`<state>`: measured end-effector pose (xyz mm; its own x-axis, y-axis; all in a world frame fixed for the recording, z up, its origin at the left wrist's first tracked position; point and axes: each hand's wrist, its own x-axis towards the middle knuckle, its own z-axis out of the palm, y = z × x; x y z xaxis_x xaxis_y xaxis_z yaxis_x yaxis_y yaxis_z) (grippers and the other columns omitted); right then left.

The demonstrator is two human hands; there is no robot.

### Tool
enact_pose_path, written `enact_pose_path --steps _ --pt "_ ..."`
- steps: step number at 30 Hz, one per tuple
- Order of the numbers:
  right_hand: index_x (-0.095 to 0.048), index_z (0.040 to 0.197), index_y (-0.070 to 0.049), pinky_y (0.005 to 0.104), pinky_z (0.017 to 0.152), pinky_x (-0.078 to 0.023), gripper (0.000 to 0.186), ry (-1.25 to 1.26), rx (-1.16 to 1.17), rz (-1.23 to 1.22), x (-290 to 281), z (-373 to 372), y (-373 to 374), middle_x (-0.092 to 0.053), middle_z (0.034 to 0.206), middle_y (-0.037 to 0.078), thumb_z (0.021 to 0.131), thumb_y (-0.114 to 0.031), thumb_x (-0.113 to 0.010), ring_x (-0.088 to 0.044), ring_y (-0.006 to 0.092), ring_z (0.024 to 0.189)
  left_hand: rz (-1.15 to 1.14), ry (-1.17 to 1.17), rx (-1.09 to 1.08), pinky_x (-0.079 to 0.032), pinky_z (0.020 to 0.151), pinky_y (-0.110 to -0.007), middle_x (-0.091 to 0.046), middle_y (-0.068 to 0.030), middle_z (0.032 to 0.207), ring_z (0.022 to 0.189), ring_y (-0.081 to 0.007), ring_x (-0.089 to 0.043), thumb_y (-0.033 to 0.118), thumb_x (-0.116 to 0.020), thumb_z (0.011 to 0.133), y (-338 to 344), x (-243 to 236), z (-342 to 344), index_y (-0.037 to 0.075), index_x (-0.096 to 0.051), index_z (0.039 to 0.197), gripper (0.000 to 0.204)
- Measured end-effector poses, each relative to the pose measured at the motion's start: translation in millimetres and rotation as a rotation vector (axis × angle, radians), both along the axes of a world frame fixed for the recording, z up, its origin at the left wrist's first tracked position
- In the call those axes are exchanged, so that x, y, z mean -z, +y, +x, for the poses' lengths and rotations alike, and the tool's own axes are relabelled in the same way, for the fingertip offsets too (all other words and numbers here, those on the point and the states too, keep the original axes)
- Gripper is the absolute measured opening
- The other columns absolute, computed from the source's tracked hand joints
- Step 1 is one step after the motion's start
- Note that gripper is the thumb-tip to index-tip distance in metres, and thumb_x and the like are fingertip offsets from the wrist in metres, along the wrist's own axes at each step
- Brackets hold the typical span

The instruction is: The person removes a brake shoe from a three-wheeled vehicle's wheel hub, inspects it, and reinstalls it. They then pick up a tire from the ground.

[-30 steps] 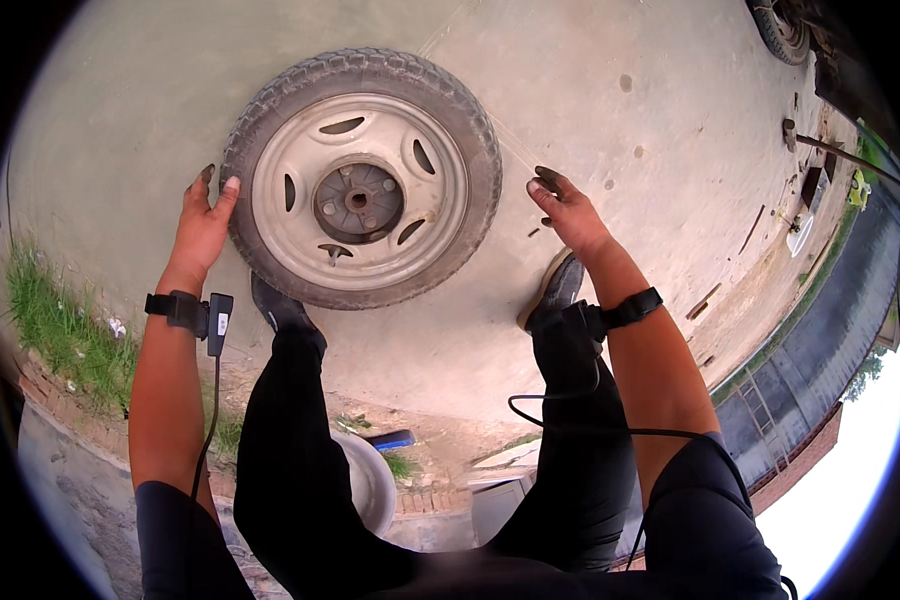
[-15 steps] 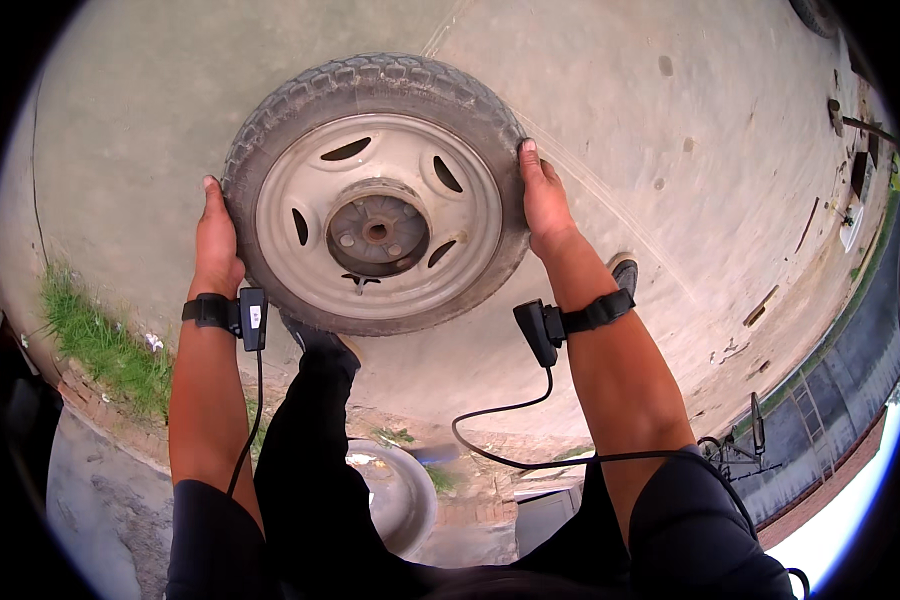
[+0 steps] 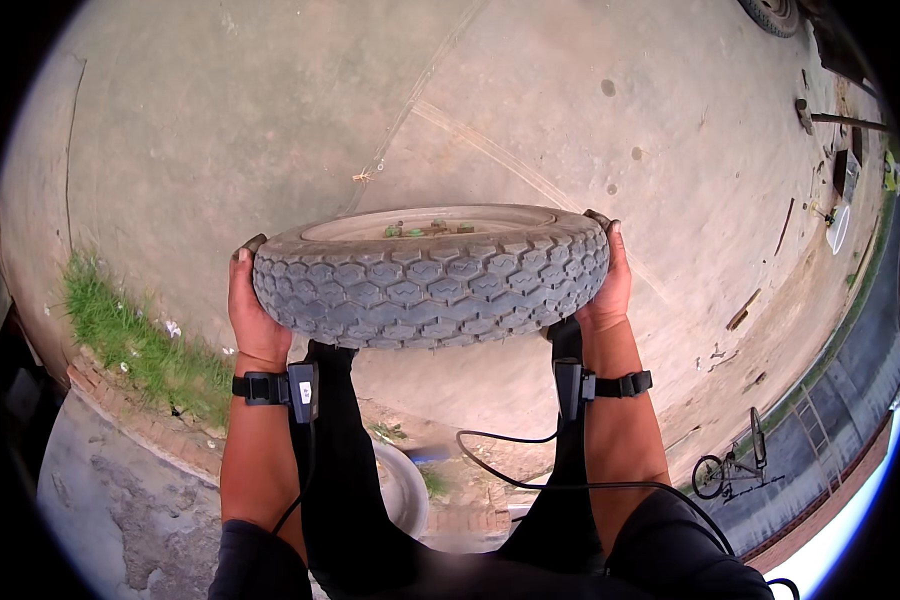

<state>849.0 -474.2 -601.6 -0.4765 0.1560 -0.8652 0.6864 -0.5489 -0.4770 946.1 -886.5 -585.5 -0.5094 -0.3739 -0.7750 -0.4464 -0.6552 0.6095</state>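
Note:
Between my hands is a wheel (image 3: 430,285), a knobbly grey tyre on a pale metal rim. Its tread faces me, and some of the rim shows along the far upper edge with bits of green inside. My left hand (image 3: 255,310) grips the tyre's left side, thumb up along the tread edge. On the opposite side my right hand (image 3: 610,280) clasps the tyre, dark fingertips showing over the top edge. Most fingers of both hands are hidden behind the rubber. Each wrist wears a black strap with a small box, and a cable runs from it.
Concrete ground (image 3: 270,120) spreads around the wheel. Grass (image 3: 135,330) grows along a brick edging at left. Behind my legs stands a round pale basin (image 3: 402,490). Another tyre (image 3: 773,14) lies at the far right, and a bicycle (image 3: 732,468) is at the lower right.
The wheel has tipped from showing its rim face and hub to showing its tread. Both hands have come lower in the picture with it, still holding its sides.

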Motion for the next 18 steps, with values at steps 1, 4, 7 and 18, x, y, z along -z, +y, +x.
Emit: enact_pose_path --steps 1,4,7,18 --pt "-0.058 0.129 -0.004 0.0409 0.106 -0.044 0.049 -0.006 -0.002 0.008 -10.7 8.3 4.5 -0.063 0.126 0.013 0.104 -0.045 -0.050 -0.058 0.0277 0.119 -0.007 -0.019 0.025 -0.046 0.103 -0.039 -0.062 -0.0083 0.129 0.118 -0.0226 -0.059 0.038 -0.050 0.105 5.0 -9.9 5.9 0.006 -0.056 0.133 0.042" --pt "-0.053 0.136 -0.005 0.0427 0.107 -0.044 0.044 0.013 -0.136 0.039 -47.5 69.0 52.5 -0.059 0.133 0.013 0.101 -0.033 -0.054 -0.054 0.0277 0.125 -0.020 -0.130 0.066 -0.045 0.106 -0.040 -0.055 -0.0117 0.138 0.123 -0.0249 -0.056 0.029 -0.055 0.104 50.3 -70.1 58.9 0.005 -0.045 0.144 0.048" --pt "-0.050 0.139 -0.005 0.0432 0.107 -0.046 0.044 -0.096 -0.125 -0.035 -74.8 93.9 56.0 -0.060 0.133 0.014 0.102 -0.028 -0.052 -0.056 0.0266 0.124 0.038 -0.262 0.146 -0.043 0.110 -0.042 -0.042 -0.0169 0.152 0.132 -0.0275 -0.050 0.024 -0.060 0.101 50.7 -99.2 79.1 0.001 -0.028 0.154 0.067" --pt "-0.050 0.141 0.000 0.0425 0.099 -0.053 0.058 -0.473 -0.365 -0.186 -41.4 123.4 84.5 -0.065 0.128 0.016 0.096 -0.032 -0.067 -0.065 0.0275 0.114 0.275 -0.602 0.411 -0.056 0.092 -0.044 -0.063 -0.0201 0.127 0.111 -0.0299 -0.066 0.029 -0.071 0.095 49.7 -71.5 102.0 -0.006 -0.043 0.141 0.064"
